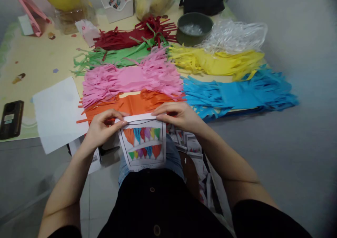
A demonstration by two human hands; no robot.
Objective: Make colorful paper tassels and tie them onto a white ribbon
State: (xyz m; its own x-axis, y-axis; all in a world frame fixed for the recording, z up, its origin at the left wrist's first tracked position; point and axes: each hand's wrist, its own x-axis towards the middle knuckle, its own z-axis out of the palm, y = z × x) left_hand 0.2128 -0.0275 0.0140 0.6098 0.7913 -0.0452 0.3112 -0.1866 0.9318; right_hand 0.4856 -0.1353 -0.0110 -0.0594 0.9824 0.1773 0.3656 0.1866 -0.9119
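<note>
Packet (142,152), white and printed with two rows of coloured tassels, is held above the lap, over the jeans (174,157) and just in front of the near side of the bench (34,87). By its look it should be very light and rather flat, with thin walls which bend easily; the printed face seems smooth, so it may slide a little under dry skin, and a hard pull could crease or tear it. Its two upper corners look to be the best places to take hold, because there the edge can be stretched straight and the print is not covered. The fingers are placed just so: on the left hand (101,129) the thumb and the forefinger pinch the upper left corner, almost closed together, and on the right hand (181,115) they pinch the upper right corner in the same way. Between them a thin dark line curves below the top edge; I cannot tell if it is an opening or a fold. Beyond the packet, on the bench, lie orange tassels (131,104), and the blue tassels (234,94) are near the right hand.
</note>
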